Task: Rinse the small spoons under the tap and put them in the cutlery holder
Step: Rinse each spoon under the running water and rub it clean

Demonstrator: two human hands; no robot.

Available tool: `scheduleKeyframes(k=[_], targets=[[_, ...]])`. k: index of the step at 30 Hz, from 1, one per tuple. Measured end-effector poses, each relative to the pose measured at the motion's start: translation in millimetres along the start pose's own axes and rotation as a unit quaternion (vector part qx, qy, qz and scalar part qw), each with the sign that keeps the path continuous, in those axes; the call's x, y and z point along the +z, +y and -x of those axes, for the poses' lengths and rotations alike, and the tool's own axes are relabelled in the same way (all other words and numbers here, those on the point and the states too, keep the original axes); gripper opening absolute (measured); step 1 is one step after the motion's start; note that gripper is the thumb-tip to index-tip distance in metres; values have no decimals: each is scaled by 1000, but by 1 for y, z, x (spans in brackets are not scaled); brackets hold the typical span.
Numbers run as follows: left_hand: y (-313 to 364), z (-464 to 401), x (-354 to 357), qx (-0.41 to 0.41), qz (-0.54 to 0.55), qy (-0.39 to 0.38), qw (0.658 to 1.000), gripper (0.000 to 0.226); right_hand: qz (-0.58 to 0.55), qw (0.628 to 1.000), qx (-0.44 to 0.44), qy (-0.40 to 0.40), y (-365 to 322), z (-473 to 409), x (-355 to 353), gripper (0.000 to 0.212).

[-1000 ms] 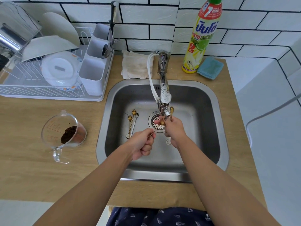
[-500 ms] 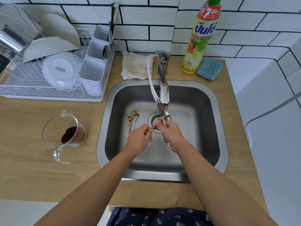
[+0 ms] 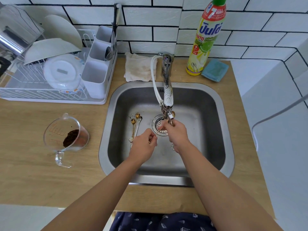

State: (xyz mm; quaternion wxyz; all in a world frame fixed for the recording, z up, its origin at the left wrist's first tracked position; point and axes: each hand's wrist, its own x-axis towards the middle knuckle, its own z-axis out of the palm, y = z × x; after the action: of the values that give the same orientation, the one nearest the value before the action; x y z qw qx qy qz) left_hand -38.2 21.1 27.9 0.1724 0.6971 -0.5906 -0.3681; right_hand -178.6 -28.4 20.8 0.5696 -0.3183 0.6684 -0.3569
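Both hands are under the tap (image 3: 168,97) over the sink's drain (image 3: 159,125). My left hand (image 3: 144,144) pinches the thin handle of a gold spoon (image 3: 156,133) that slants up to the right. My right hand (image 3: 175,135) touches that spoon's upper end with its fingertips and grips another small spoon, whose gold bowl (image 3: 173,113) shows beside the tap's spout and whose flower-shaped end (image 3: 172,147) sticks out below the wrist. Three more small spoons (image 3: 136,124) lie on the sink floor at the left. The white cutlery holder (image 3: 98,69) stands on the dish rack's right side.
The dish rack (image 3: 50,97) with plates and a lid sits at the back left. A measuring jug (image 3: 66,139) with dark grounds stands on the wooden counter left of the sink (image 3: 226,130). A cloth (image 3: 140,69), a detergent bottle (image 3: 206,39) and a blue sponge (image 3: 215,70) are behind the sink.
My left hand has moved up a little toward the tap with its spoon. My right hand stays under the spout, shifting only slightly.
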Motion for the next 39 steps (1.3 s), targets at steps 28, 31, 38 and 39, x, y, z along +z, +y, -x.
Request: scheduleKeyframes(k=[28, 31, 38, 39], targets=[[-63, -69, -9, -153, -165, -13, 974, 34, -319, 943, 96, -21, 0, 2, -29, 41], [-67, -78, -5, -175, -186, -24, 967, 29, -316, 941, 117, -36, 2, 1, -34, 31], [-65, -77, -11, -179, -192, -20, 965, 23, -275, 952, 122, -48, 7, 3, -39, 13], [-64, -75, -13, -168, -206, -16, 964, 21, -267, 955, 120, -47, 8, 3, -40, 12]])
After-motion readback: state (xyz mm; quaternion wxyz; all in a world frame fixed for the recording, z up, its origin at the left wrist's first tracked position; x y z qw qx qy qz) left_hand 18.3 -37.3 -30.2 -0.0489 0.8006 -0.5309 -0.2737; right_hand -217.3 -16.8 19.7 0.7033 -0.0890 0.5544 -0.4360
